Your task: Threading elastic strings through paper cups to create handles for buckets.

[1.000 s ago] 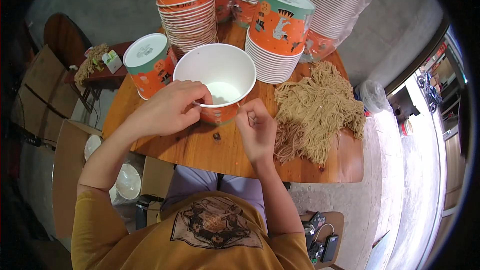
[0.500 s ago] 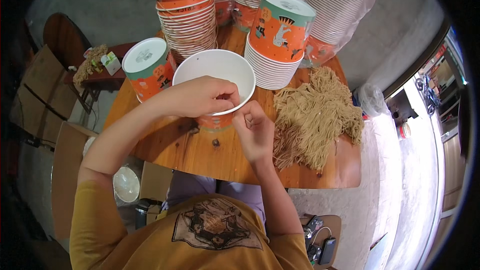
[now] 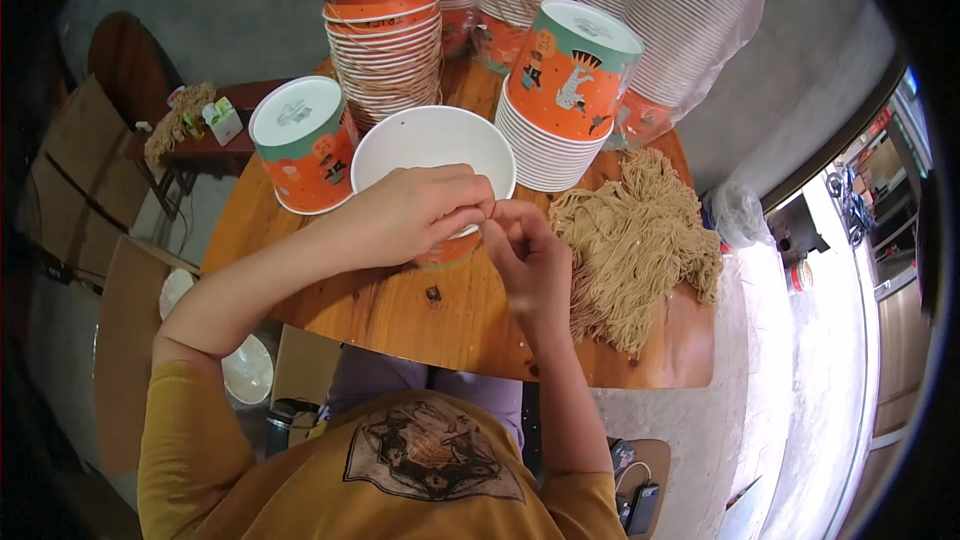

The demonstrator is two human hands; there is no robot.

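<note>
A white-lined paper bucket (image 3: 418, 145) stands mouth up in front of me, its orange outside showing below my hands. Over its near right rim, my left hand (image 3: 435, 205) is closed with thumb and fingers pinched together. My right hand (image 3: 530, 258) meets it there, fingertips curled and pinched against the left ones. Anything between the fingertips is too small or hidden to make out. Right of my right hand lies a loose heap of tan twine strands (image 3: 640, 255) on the wooden table (image 3: 470, 330).
An upside-down orange and green bucket (image 3: 300, 160) stands at left. Behind are a tall nested stack (image 3: 388, 70) and another stack topped by a printed bucket (image 3: 570, 70). Plastic-wrapped stacks (image 3: 690, 20) fill the back. Cardboard (image 3: 135, 330) stands beside the table at left.
My right hand has risen to touch the left hand's fingertips. The left hand has shifted slightly right, toward the bucket's near right rim. The view has tilted a little.
</note>
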